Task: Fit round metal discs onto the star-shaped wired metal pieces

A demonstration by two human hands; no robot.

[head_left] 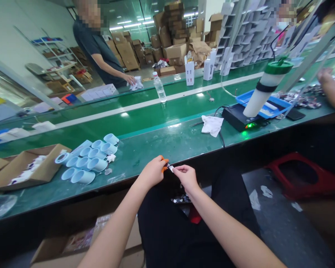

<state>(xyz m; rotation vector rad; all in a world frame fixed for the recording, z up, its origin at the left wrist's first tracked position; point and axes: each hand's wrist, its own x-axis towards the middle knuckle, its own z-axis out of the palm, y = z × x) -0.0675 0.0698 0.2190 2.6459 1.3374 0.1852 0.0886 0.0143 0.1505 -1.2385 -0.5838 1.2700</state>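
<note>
My left hand (153,172) is closed just off the bench's front edge, with orange covers (163,163) on its fingertips. It pinches a small dark part, too small to name. Close on its right, my right hand (187,178) pinches a small white piece (171,168) between thumb and finger. The white piece meets or nearly meets the dark part; I cannot tell which. Further left on the bench stand several light-blue plastic cups (96,163) in rows. Below my hands, in front of my lap, several small round pieces (181,199) lie in a dark holder, partly hidden.
A cardboard box (51,163) of white parts sits left. Beyond are a crumpled tissue (212,125), a black box (240,117) with green light, a green-capped cylinder (264,91), a blue tray (280,108) and a water bottle (159,88). A person (96,48) stands across the green belt.
</note>
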